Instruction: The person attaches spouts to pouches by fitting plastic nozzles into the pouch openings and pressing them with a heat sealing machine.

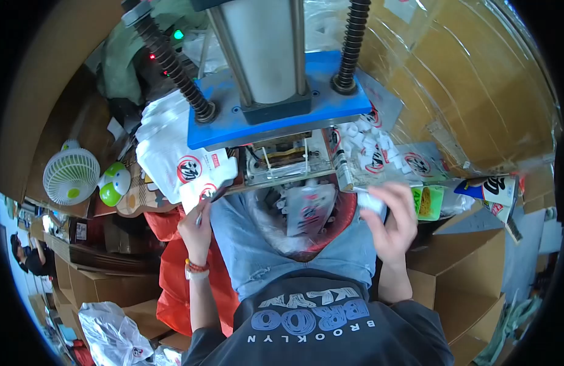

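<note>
My left hand [195, 230] is at the left, closed around a dark, thin tool [218, 194] beside a stack of white printed plastic sheets [166, 143]. At the right, my right hand [390, 222] has its thumb and fingers apart around a small white piece [368, 201]; whether it grips the piece is unclear. Between the hands, a press with a blue plate [279, 119] stands over a frame with metal bars [285, 161]. White cut pieces [373, 149] lie in a heap right of the press. A printed plastic bag [309, 210] lies in a round container between my legs.
A white fan [71, 175] and a green-white toy [113, 184] stand at the left. A green box [430, 202] is at the right. Cardboard boxes [465, 274] stand lower right, and red cloth [175, 293] hangs lower left. Another person [36, 259] is at the far left.
</note>
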A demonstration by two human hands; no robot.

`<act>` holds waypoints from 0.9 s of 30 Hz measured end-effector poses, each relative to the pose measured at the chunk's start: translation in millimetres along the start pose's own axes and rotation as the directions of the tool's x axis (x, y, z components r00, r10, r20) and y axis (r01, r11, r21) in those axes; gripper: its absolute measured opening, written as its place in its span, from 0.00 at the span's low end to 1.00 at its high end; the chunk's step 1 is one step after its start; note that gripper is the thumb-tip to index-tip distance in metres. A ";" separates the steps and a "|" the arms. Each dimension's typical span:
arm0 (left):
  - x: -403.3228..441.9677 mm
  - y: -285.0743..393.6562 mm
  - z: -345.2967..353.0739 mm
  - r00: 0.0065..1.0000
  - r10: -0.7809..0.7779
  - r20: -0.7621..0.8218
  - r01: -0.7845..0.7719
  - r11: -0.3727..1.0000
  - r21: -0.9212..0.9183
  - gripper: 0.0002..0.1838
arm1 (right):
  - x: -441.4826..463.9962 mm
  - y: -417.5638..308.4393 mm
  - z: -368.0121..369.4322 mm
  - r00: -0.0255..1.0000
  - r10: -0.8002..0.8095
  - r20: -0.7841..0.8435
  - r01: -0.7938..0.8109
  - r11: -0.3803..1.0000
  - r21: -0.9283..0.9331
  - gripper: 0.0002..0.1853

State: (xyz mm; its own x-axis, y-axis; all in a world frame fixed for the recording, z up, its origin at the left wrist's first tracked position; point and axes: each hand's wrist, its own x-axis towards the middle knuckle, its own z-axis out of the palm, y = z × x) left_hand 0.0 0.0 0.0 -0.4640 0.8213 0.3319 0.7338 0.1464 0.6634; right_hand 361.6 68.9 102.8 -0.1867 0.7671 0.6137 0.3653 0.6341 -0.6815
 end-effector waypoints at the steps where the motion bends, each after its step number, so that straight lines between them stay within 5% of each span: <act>1: -5.5 22.1 -3.3 1.000 0.005 -0.003 -0.005 0.999 -0.046 0.10 | 0.5 -11.8 -4.9 0.996 -0.087 -0.014 0.086 0.995 -0.050 0.19; 4: -12.0 60.7 -38.3 0.946 0.321 -0.042 -0.316 0.944 0.096 0.22 | 4.5 -36.6 33.9 0.953 -0.296 0.058 0.302 0.927 -0.223 0.19; 7: -27.2 95.7 -25.0 0.879 0.475 -0.039 -0.470 0.878 0.093 0.25 | 14.1 -14.8 66.1 0.889 -0.370 0.271 0.417 0.897 -0.144 0.17; 8: -28.8 100.6 -29.3 0.852 0.523 -0.032 -0.516 0.848 0.120 0.22 | 11.4 -20.1 65.0 0.893 -0.388 0.230 0.417 0.904 -0.094 0.16; 11: -27.8 109.8 -49.3 0.837 0.532 0.128 -0.528 0.847 -0.064 0.19 | 25.9 -40.2 32.3 0.829 -0.437 0.348 0.417 0.899 0.136 0.14; 13: -23.4 113.7 -40.4 0.812 0.523 0.260 -0.437 0.840 -0.323 0.18 | 27.5 -33.4 29.7 0.859 -0.334 0.389 0.206 0.920 0.334 0.11; 14: -25.8 104.2 -23.8 0.824 0.467 0.321 -0.352 0.866 -0.355 0.13 | 29.7 -24.2 31.4 0.861 -0.288 0.419 0.169 0.940 0.297 0.18; 16: -30.4 91.4 20.3 0.828 0.172 0.534 0.038 0.932 -0.361 0.07 | 23.6 -3.3 52.5 0.929 -0.023 0.368 -0.011 0.996 0.091 0.28; 18: -37.9 71.1 74.0 0.762 -0.167 0.625 0.581 0.603 -0.547 0.09 | 27.4 16.6 39.9 0.977 0.032 0.213 -0.025 0.999 -0.036 0.31; 21: -4.6 96.5 73.9 0.691 -0.192 0.697 0.721 0.262 -0.642 0.12 | 39.2 31.0 3.5 0.990 0.108 0.093 -0.085 0.971 -0.225 0.22; 22: 3.1 95.5 77.7 0.684 -0.211 0.699 0.729 0.250 -0.638 0.12 | 40.3 47.5 4.1 0.989 0.107 0.099 -0.084 0.972 -0.218 0.22; 24: 6.8 90.4 87.5 0.695 -0.219 0.685 0.718 0.181 -0.672 0.12 | 33.7 93.4 21.9 0.935 0.315 0.162 -0.155 0.776 -0.612 0.16; 26: 10.7 88.5 84.7 0.701 -0.185 0.689 0.713 0.193 -0.674 0.13 | 19.4 116.2 33.8 0.930 0.332 0.160 -0.190 0.805 -0.562 0.15; 27: 15.6 88.3 79.5 0.743 -0.159 0.650 0.655 0.370 -0.659 0.16 | 13.5 124.1 35.2 0.921 0.353 0.166 -0.224 0.825 -0.518 0.15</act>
State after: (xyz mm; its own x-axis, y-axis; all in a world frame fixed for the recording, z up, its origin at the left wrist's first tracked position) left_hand 97.0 69.6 10.5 -0.1389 0.9455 -0.2945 -0.3589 0.2292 0.9048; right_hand 372.3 161.4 12.5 -0.1939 0.9464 0.2582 0.8159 0.3017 -0.4932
